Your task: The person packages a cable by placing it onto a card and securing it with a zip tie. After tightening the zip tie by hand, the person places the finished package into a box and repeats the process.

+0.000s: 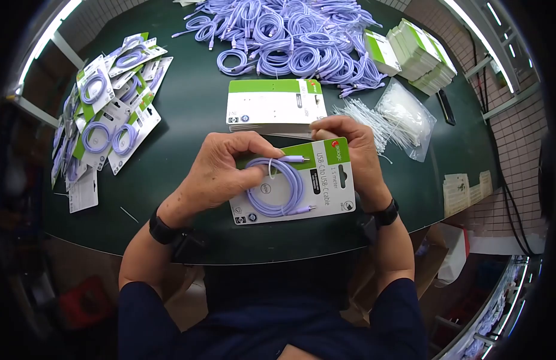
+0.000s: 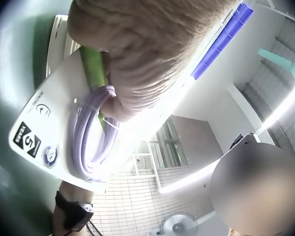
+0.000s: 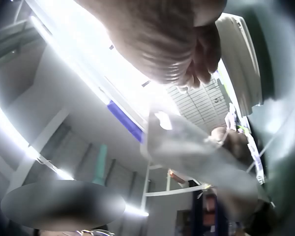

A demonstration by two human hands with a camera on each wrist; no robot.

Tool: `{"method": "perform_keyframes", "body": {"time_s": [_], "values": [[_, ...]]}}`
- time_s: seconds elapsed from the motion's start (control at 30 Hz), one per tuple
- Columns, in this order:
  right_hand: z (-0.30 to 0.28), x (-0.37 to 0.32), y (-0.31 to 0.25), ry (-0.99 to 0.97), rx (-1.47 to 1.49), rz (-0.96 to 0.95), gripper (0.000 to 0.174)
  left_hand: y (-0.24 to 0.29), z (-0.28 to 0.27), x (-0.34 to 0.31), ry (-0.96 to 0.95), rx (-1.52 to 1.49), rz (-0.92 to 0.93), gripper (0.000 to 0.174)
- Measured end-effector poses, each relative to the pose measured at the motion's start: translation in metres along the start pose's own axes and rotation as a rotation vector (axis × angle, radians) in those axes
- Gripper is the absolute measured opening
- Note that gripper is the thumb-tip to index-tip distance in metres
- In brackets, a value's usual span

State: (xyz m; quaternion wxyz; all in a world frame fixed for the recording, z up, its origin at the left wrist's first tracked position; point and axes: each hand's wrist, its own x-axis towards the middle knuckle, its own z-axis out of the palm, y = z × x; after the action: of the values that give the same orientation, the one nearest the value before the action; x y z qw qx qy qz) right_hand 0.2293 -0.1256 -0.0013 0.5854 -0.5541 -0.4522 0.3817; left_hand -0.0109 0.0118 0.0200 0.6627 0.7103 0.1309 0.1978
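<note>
My left hand (image 1: 221, 168) pinches a coiled purple USB-C cable (image 1: 299, 189) against its printed card (image 1: 335, 207), thumb and forefinger at the upper left. A small white tie (image 1: 272, 170) loops round the coil near one plug. The card reads "USB-C to USB-C cable" and has a hang slot at its right side. Past the card's right edge is my right hand (image 1: 353, 141), fingers curled and their tips near the card stack. In the right wrist view the card (image 3: 187, 147) is apart from that hand; I cannot tell whether its fingers hold anything.
A stack of cards (image 1: 275, 102) lies just beyond my hands. Loose purple cables (image 1: 302, 36) heap up at the back. Carded cables (image 1: 110, 108) pile on the left. At right are white ties (image 1: 368, 120), a plastic bag (image 1: 407, 114) and more card stacks (image 1: 416, 51).
</note>
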Motion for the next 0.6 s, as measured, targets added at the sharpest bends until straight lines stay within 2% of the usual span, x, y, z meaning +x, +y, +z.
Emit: {"method": "perform_keyframes", "body": {"time_s": [0.03,0.13,0.17,0.27,0.3,0.4,0.6], "values": [[0.002,-0.001,0.004,0.003,0.008,0.0,0.021,0.0,0.0,-0.001,-0.003,0.005,-0.006,0.033],[0.008,-0.003,0.016,-0.415,-0.004,-0.084,0.038,-0.001,0.0,-0.002,0.022,0.016,0.05,0.034],[0.009,-0.006,0.023,-0.425,-0.012,-0.085,0.038,0.0,0.0,-0.002,0.032,0.013,0.057,0.034],[0.014,-0.027,0.046,-0.411,0.59,0.257,0.054,-0.001,0.0,-0.001,0.037,0.014,0.061,0.031],[0.016,-0.031,0.044,-0.416,0.574,0.263,0.054,-0.002,0.001,0.0,0.045,0.002,0.071,0.031],[0.03,-0.034,0.036,-0.191,0.557,0.283,0.06,-0.004,0.001,-0.001,0.034,0.067,0.074,0.029],[0.029,-0.021,0.023,-0.319,0.45,0.156,0.052,-0.008,0.003,-0.003,0.037,0.044,0.08,0.026]]}}
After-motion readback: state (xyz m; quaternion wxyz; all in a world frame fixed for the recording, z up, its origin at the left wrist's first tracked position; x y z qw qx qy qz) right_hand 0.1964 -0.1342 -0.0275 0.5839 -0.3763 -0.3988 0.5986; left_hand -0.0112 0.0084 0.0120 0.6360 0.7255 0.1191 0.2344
